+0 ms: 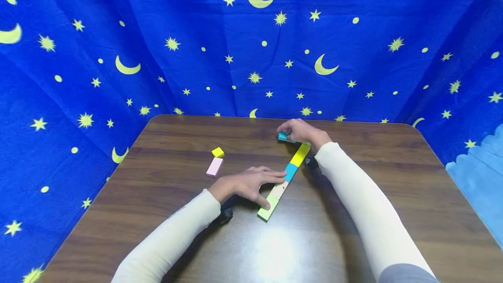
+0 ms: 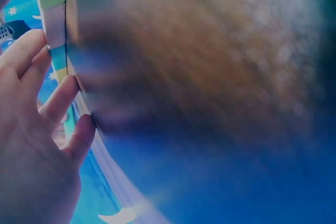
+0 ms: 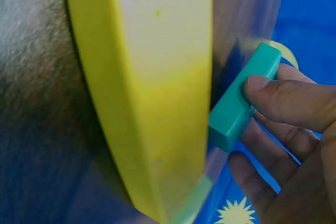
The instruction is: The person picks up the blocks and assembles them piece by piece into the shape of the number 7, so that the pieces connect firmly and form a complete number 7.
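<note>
A slanting row of blocks laid end to end runs over the table. Its near end is a light green block (image 1: 267,211), followed by a pale wood-coloured block (image 1: 279,189), a blue block (image 1: 291,172) and a yellow block (image 1: 300,155). Beyond the yellow, a sliver of green shows by my right wrist. My left hand (image 1: 250,184) spreads along the row's left side, thumb at the light green block and fingertips near the blue one. Past the far end, my right hand (image 1: 300,130) pinches a teal block (image 3: 247,98) between thumb and fingers.
Left of the row lie a small yellow block (image 1: 218,152) and a pink block (image 1: 215,167). The brown wooden table (image 1: 177,143) ends at a blue curtain (image 1: 204,69) with moons and stars. Dark wrist cameras (image 1: 225,215) sit under both wrists.
</note>
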`<act>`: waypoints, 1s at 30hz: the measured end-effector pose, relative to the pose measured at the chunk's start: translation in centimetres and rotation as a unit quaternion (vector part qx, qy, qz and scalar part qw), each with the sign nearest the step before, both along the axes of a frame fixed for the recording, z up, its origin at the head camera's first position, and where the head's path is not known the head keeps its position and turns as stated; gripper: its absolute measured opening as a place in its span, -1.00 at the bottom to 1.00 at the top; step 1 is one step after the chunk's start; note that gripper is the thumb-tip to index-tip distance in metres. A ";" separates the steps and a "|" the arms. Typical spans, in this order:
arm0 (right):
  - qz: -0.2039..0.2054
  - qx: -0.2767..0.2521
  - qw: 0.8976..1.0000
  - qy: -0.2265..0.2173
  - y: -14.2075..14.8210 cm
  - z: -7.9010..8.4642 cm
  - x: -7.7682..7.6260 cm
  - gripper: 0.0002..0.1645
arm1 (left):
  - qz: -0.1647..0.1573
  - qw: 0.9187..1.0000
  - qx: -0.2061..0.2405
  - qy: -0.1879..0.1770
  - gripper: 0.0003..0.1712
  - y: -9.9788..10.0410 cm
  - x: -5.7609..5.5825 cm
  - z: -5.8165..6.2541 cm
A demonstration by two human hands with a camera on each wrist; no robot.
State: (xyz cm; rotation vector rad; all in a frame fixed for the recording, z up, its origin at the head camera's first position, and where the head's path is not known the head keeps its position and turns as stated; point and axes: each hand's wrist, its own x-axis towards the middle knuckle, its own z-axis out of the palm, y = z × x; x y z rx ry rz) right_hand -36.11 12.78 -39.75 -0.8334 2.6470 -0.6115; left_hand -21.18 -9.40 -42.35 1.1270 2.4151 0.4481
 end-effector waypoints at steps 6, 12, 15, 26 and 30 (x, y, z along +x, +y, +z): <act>-0.007 0.021 1.000 0.012 0.3 -1.0 -0.2 -0.46 | -0.001 1.000 0.000 -0.003 -0.05 0.2 0.2 0.1; -0.019 0.006 1.000 0.016 0.9 -1.4 -0.3 -0.52 | 0.002 1.000 -0.001 -0.009 -0.05 0.2 0.2 0.3; -0.029 -0.003 1.000 0.003 1.1 -1.2 -0.3 -0.53 | 0.004 1.000 -0.003 -0.010 -0.05 0.2 0.1 0.3; -0.042 -0.012 0.999 -0.013 1.5 -1.5 -0.4 -0.56 | 0.006 1.000 -0.004 -0.014 -0.05 0.2 0.1 0.2; -0.045 -0.019 0.999 -0.015 1.7 -1.7 -0.2 -0.57 | 0.007 1.000 -0.005 -0.012 -0.05 0.3 0.2 0.2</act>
